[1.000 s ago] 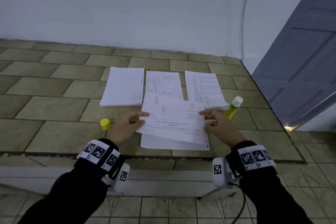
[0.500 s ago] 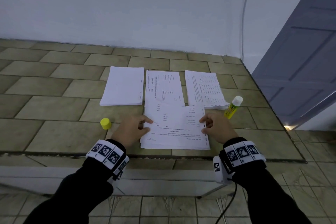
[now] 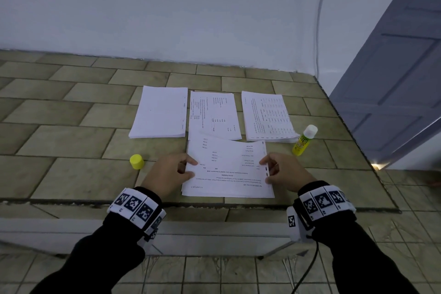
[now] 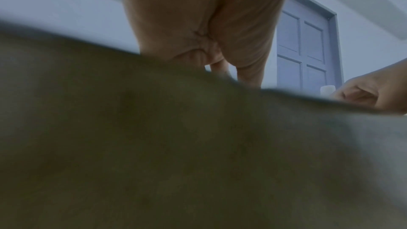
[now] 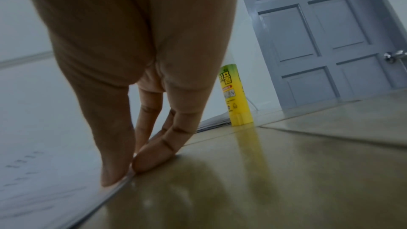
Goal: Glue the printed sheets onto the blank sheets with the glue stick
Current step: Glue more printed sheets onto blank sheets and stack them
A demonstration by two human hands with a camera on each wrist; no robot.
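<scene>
Printed sheet [image 3: 226, 167], lower centre, is pinched at its side edges by left hand [image 3: 167, 174] and right hand [image 3: 284, 172]; square its corners over the sheet beneath, then press flat.

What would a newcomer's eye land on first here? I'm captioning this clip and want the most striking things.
First, the printed sheet near the tiled counter's front edge, held at its sides by the left hand and the right hand. Next, the yellow glue stick standing uncapped to its right, with its yellow cap sitting apart on the left. Behind lie three paper stacks in a row.
</scene>
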